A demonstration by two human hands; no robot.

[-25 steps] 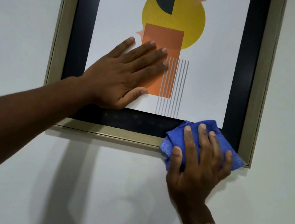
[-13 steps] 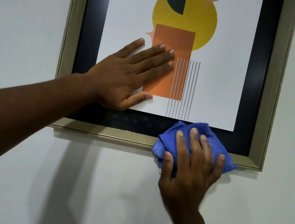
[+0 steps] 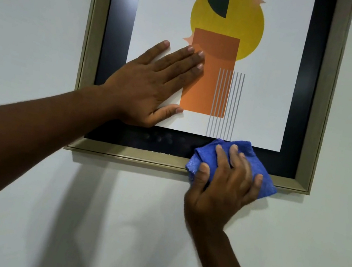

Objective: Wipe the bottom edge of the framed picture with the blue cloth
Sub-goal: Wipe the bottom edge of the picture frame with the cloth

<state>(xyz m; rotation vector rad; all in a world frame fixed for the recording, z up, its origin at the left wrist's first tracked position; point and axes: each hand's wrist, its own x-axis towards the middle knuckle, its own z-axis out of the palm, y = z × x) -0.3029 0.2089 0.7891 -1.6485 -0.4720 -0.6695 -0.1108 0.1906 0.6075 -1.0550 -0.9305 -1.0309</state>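
A framed picture [image 3: 320, 111] hangs on a white wall, with a beige outer frame, a black inner border and an abstract print of a yellow circle and an orange rectangle. My left hand [image 3: 155, 87] lies flat on the glass at the lower left, fingers spread. My right hand [image 3: 224, 184] presses a folded blue cloth [image 3: 264, 184] against the frame's bottom edge [image 3: 131, 155], right of the middle. The cloth covers the beige strip and part of the black border there. Faint smudges show on the black border left of the cloth.
The white wall [image 3: 38, 15] surrounds the frame on all sides. Shadows of both arms fall on the wall below the frame. Nothing else is in view.
My right hand and the cloth have slid left along the bottom edge, away from the lower right corner. The left hand stays flat on the glass. The view has shifted slightly.
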